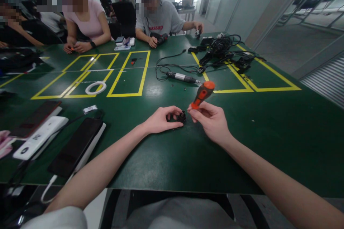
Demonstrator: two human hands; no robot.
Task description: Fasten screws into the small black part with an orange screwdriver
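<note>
On the green table, my left hand [162, 120] curls round a small black part [180, 117] with a round, hollow metal post standing up on it. The kind of part cannot be made out. My right hand [212, 118] grips a screwdriver [203, 94] with an orange and dark grey handle, its butt tilted up and to the right. The screwdriver's shaft is mostly hidden by my fingers, and its tip seems close to the black part. Beyond both hands lies an electric screwdriver [181, 77] with a grey and black body and a cord.
Tangled black cables and adapters [223, 50] lie at the back right. Yellow tape [142, 78] marks rectangles, with a white ring [96, 87] on one. To the left are a phone [77, 146] and a power strip [40, 137]. Two people sit opposite, hands on small objects.
</note>
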